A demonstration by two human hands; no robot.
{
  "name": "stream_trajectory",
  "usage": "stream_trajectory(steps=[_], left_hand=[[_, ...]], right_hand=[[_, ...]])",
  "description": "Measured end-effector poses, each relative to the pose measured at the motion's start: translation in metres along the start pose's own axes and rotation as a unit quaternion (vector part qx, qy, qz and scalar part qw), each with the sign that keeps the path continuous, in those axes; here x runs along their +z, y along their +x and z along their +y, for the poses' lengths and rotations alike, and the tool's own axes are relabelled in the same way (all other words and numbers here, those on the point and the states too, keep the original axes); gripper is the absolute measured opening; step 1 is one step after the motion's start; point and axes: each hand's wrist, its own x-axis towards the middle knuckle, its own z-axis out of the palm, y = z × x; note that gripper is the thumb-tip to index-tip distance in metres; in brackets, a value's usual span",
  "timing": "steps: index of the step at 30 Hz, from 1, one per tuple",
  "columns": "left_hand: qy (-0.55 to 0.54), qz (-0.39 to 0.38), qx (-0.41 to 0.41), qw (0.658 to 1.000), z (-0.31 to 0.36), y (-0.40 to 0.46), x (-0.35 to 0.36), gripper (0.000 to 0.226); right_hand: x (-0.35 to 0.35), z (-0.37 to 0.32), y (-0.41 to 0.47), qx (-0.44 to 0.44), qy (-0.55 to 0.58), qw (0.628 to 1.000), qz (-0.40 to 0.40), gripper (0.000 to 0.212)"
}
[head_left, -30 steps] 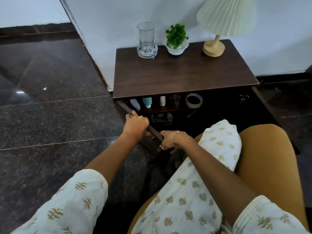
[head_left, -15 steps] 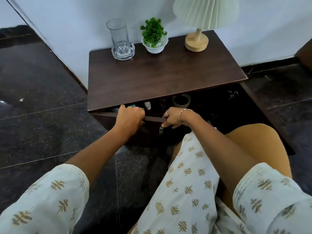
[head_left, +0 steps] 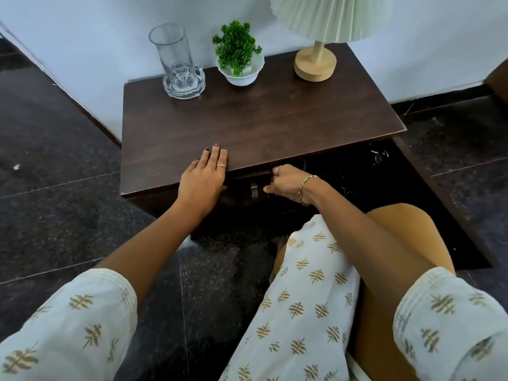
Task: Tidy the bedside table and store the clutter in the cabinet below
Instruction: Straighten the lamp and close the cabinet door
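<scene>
Dark brown wood is filling the head view: the bedside table (head_left: pixel 255 125) is standing against a pale wall, and both hands are working at its front edge. The left hand (head_left: pixel 203 182) is lying flat on that edge with its fingers (head_left: pixel 215 156) straight and resting on the tabletop, gripping nothing. Just to the right of it, and slightly lower, the right hand (head_left: pixel 288 182) is curling its fingers around the top edge of the left cabinet door (head_left: pixel 242 188) and grasping it; a bracelet is hanging at that wrist. A small metal handle (head_left: pixel 253 189) is showing on the door face between the two hands. Right of the grasping hand, the cabinet (head_left: pixel 357 174) below the tabletop is gaping dark, and its right door (head_left: pixel 439 204) is standing swung out toward the camera. What is sitting inside is too dark to tell.

Well beyond the hands, along the back of the tabletop, a clear drinking glass (head_left: pixel 171 50) is standing upright on a cut-glass coaster (head_left: pixel 183 82), a small green plant in a white bowl (head_left: pixel 237 61) is sitting beside it, and a lamp (head_left: pixel 316 61) with a wooden base and pleated shade is standing farther right. Below the hands, patterned white trousers and a mustard seat (head_left: pixel 390 232) are crossing the lower frame over dark stone floor.
</scene>
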Motion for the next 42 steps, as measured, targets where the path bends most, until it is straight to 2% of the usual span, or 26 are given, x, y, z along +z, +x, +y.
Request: stream_trajectory(steps=[10, 13, 17, 19, 23, 26, 28, 30, 32, 37, 42], left_hand=[[0.018, -0.009, -0.008, 1.000, 0.004, 0.004, -0.005, 0.072], [0.002, -0.039, -0.022, 0.999, 0.008, 0.002, -0.015, 0.071], [-0.063, -0.077, -0.045, 0.994, 0.024, 0.004, -0.042, 0.071], [-0.111, -0.053, -0.027, 0.992, 0.043, 0.006, -0.061, 0.066], [-0.174, 0.015, 0.040, 0.984, 0.103, 0.009, -0.109, 0.062], [-0.195, 0.041, 0.123, 0.972, 0.156, 0.010, -0.131, 0.063], [-0.195, 0.024, 0.190, 0.962, 0.192, 0.010, -0.137, 0.065], [-0.171, -0.017, 0.248, 0.953, 0.230, 0.007, -0.136, 0.068], [-0.142, -0.058, 0.287, 0.946, 0.265, 0.003, -0.132, 0.072], [-0.098, -0.149, 0.323, 0.929, 0.336, -0.011, -0.111, 0.083], [-0.100, -0.209, 0.301, 0.925, 0.354, -0.023, -0.090, 0.090]], right_hand=[[0.005, -0.006, -0.010, -0.010, 0.038, 0.999, -0.005, 0.080], [0.002, -0.008, -0.018, -0.014, 0.037, 0.999, -0.011, 0.073], [-0.025, -0.011, -0.052, -0.038, -0.031, 0.999, -0.014, 0.058], [-0.052, -0.006, -0.077, -0.072, -0.031, 0.996, 0.038, 0.049], [-0.115, 0.022, -0.134, -0.122, 0.057, 0.973, 0.188, 0.034], [-0.161, 0.073, -0.169, -0.083, 0.007, 0.942, 0.326, 0.031], [-0.180, 0.113, -0.187, -0.007, 0.012, 0.924, 0.382, 0.030], [-0.182, 0.150, -0.198, 0.083, -0.007, 0.924, 0.373, 0.030], [-0.170, 0.176, -0.196, 0.154, 0.034, 0.914, 0.374, 0.034], [-0.149, 0.208, -0.187, 0.179, 0.097, 0.907, 0.370, 0.047], [-0.152, 0.223, -0.185, 0.174, 0.125, 0.915, 0.343, 0.057]])
